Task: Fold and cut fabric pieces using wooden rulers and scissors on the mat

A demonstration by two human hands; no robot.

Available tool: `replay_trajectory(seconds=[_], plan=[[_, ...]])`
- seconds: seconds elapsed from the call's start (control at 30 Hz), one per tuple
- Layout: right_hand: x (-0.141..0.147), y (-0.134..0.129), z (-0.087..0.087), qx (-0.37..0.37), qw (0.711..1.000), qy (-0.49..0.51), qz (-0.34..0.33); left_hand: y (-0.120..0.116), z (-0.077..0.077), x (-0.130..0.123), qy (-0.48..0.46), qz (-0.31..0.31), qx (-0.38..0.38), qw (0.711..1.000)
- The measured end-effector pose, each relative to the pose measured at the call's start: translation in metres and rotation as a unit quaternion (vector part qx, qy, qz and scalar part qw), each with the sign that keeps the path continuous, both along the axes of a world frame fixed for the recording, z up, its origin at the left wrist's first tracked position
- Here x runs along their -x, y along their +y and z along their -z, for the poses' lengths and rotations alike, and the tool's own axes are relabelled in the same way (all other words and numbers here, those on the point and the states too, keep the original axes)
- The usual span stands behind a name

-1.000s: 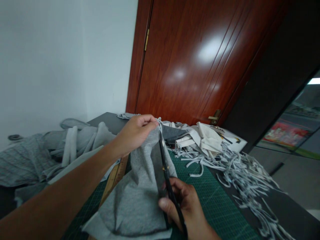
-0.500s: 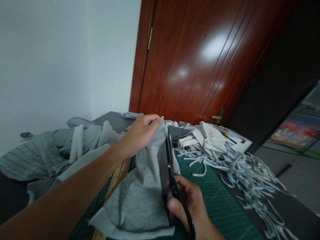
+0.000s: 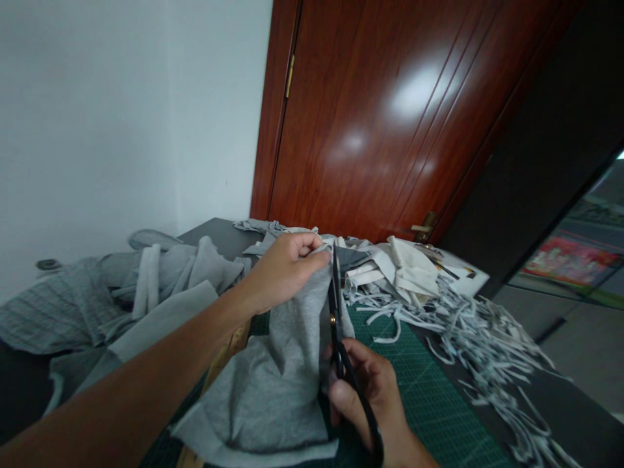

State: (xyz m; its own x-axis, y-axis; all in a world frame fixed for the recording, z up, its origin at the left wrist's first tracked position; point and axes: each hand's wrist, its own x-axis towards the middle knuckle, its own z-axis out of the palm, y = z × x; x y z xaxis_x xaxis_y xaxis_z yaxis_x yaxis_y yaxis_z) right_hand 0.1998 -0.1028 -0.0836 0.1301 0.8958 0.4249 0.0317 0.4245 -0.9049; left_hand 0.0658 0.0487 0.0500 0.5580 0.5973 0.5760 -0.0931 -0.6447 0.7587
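My left hand [image 3: 292, 265] pinches the top edge of a grey knit fabric piece [image 3: 273, 383], holding it up so that it hangs in folds. In my right hand [image 3: 370, 390] is a pair of black-handled scissors [image 3: 335, 315], blades pointing away from me and upward. The blades lie along the right edge of the fabric, their tips beside my left fingertips. Below is a green cutting mat [image 3: 429, 390]. A wooden ruler [image 3: 227, 354] lies on it, partly hidden by the fabric and my left forearm.
Grey fabric and garments [image 3: 160, 279] are heaped on the left. To the right lies a tangled pile of thin cut strips [image 3: 478, 351], with folded cream cloth [image 3: 414, 270] behind it. A wooden door [image 3: 370, 130] and a white wall [image 3: 97, 130] stand beyond the table.
My left hand has shifted slightly right and down along with the fabric's top edge. The scissors have turned a little, and their blades look closer together.
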Motion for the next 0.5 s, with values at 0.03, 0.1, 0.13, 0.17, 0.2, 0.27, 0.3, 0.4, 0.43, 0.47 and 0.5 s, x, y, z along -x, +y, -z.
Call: replay_trajectory(seconds=[0.03, 0.1, 0.13, 0.17, 0.2, 0.27, 0.3, 0.4, 0.43, 0.47, 0.5], plan=[[0.0002, 0.0003, 0.0018, -0.003, 1.0, 0.005, 0.005, 0.0002, 0.0001, 0.0002, 0.006, -0.001, 0.0, 1.0], [0.0001, 0.0005, 0.0049, -0.001, 1.0, 0.011, 0.013, 0.0008, 0.0002, 0.0005, 0.011, -0.004, 0.003, 1.0], [-0.0001, 0.0005, 0.0059, 0.001, 1.0, 0.011, 0.013, 0.001, 0.0001, 0.0007, 0.011, -0.006, 0.006, 1.0], [-0.0003, 0.0004, 0.0066, 0.0, 1.0, 0.009, 0.014, 0.0011, 0.0, 0.0008, 0.011, -0.006, 0.008, 1.0], [-0.0006, 0.0002, 0.0068, 0.001, 1.0, 0.007, 0.014, 0.001, -0.0003, 0.0009, 0.011, -0.006, 0.009, 1.0], [-0.001, -0.0004, 0.0065, 0.0, 1.0, 0.009, 0.01, 0.0003, -0.0012, 0.0014, 0.011, -0.008, 0.007, 1.0], [-0.0011, -0.0007, 0.006, -0.001, 1.0, 0.011, 0.008, -0.0004, -0.0019, 0.0018, 0.012, -0.008, 0.007, 1.0], [-0.0007, -0.0015, 0.0041, -0.002, 1.0, 0.018, 0.007, -0.0031, -0.0038, 0.0027, 0.023, -0.023, -0.004, 0.999], [-0.0004, -0.0016, 0.0033, -0.002, 1.0, 0.017, 0.009, -0.004, -0.0043, 0.0029, 0.028, -0.03, -0.012, 0.999], [-0.0002, -0.0017, 0.0025, -0.001, 1.0, 0.015, 0.009, -0.0048, -0.0046, 0.003, 0.034, -0.036, -0.02, 0.999], [-0.0001, -0.0017, 0.0017, 0.0, 1.0, 0.015, 0.008, -0.0055, -0.0048, 0.003, 0.039, -0.039, -0.028, 0.998]])
